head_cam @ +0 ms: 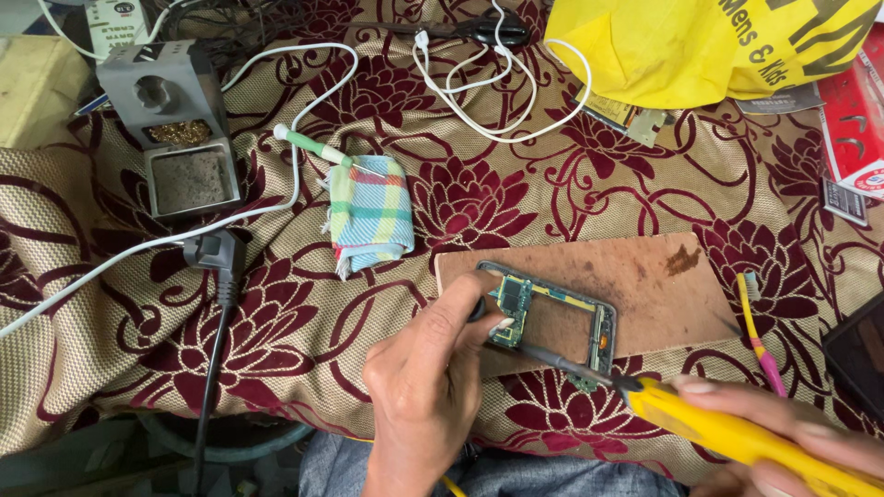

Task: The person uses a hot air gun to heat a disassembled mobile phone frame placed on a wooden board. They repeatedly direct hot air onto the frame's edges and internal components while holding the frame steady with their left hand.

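Open cloth left of the board, clutter ringing it

Folded checked cloth point(371, 214), white cable point(502, 92) and yellow bag point(700, 46) crowd the far side; bare wooden board point(645, 281) lies open.

One camera on the person's head looks down, close up, at the flowery cloth point(304, 304) below.

A crumpled yellow bag point(700, 46) with black lettering lies at the top right. Beside it at the right edge sits a red carton point(856, 120) with a white label, and below that a dark screen point(861, 354). At top left stands a white label point(112, 17).
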